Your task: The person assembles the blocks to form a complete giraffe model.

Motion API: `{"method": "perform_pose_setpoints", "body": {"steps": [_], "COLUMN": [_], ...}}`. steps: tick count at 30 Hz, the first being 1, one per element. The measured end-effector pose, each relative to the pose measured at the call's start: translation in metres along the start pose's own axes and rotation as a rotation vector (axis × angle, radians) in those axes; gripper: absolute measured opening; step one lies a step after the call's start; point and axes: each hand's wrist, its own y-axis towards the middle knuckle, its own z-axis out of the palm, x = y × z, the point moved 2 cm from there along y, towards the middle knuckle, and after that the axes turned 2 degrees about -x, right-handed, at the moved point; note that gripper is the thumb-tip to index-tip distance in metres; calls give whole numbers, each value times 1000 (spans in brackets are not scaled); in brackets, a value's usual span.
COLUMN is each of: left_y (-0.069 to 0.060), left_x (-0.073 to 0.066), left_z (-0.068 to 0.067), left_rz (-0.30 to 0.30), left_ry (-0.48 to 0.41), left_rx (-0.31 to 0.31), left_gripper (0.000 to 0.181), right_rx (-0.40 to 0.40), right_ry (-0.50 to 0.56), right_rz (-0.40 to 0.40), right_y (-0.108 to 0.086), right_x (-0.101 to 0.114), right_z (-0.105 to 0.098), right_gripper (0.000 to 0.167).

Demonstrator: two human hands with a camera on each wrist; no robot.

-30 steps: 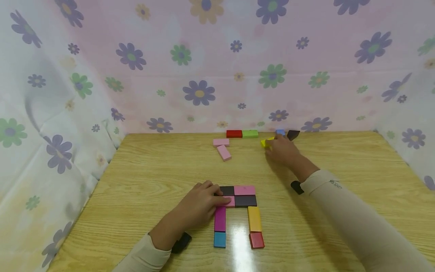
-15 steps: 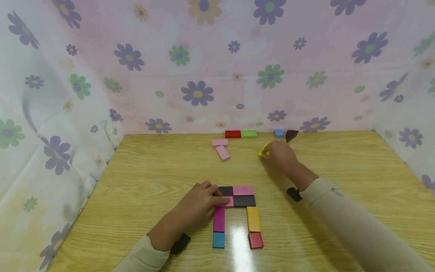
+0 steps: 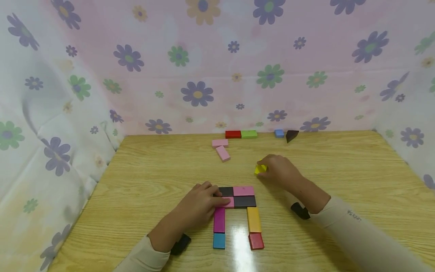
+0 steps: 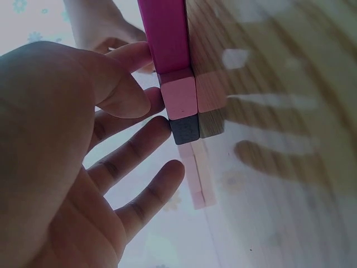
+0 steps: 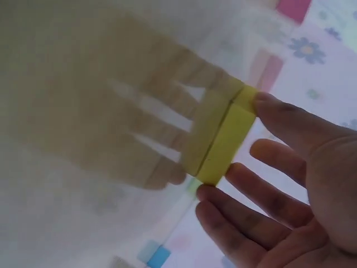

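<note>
My right hand [image 3: 283,172] pinches a yellow block [image 3: 260,168] between thumb and fingertips; the right wrist view shows the block [image 5: 227,144] low over its reflection in the tabletop. My left hand [image 3: 196,204] rests at the left end of two rows of blocks. Its thumb lies over a pink block [image 3: 230,203], and its fingers touch a black block [image 3: 226,191]. In the left wrist view the fingertips meet the side of these blocks. To their right lie another pink block [image 3: 243,190] and another black block [image 3: 244,201].
Below the rows run a magenta block [image 3: 219,220] above a blue one [image 3: 219,241], and an orange block [image 3: 253,220] above a red one [image 3: 256,241]. Toward the back lie two light pink blocks [image 3: 223,153], a dark red block [image 3: 233,134], a green block [image 3: 249,134], a small blue block [image 3: 279,133] and a dark wedge [image 3: 292,135].
My right hand has drawn the yellow block from beside the back blue block toward the near rows, turning it on the way. My left hand has stayed in place.
</note>
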Motion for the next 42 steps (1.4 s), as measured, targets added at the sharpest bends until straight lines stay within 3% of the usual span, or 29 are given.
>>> {"method": "perform_pose_setpoints", "body": {"steps": [7, 16, 34, 42], "left_y": [1, 0, 0, 0], "left_x": [-1, 0, 1, 1], "left_z": [-1, 0, 2, 3], "left_rz": [6, -15, -15, -2], "left_ry": [8, -2, 10, 27], "left_rx": [-11, 21, 30, 18], "left_gripper": [30, 31, 32, 33], "right_rx": [24, 12, -11, 2], "right_ry": [-19, -65, -101, -109], "right_rz": [-47, -102, -163, -154], "right_y": [-28, -48, -54, -54], "right_x": [16, 26, 33, 32], "right_z": [3, 6, 5, 7], "right_gripper": [30, 28, 29, 29]}}
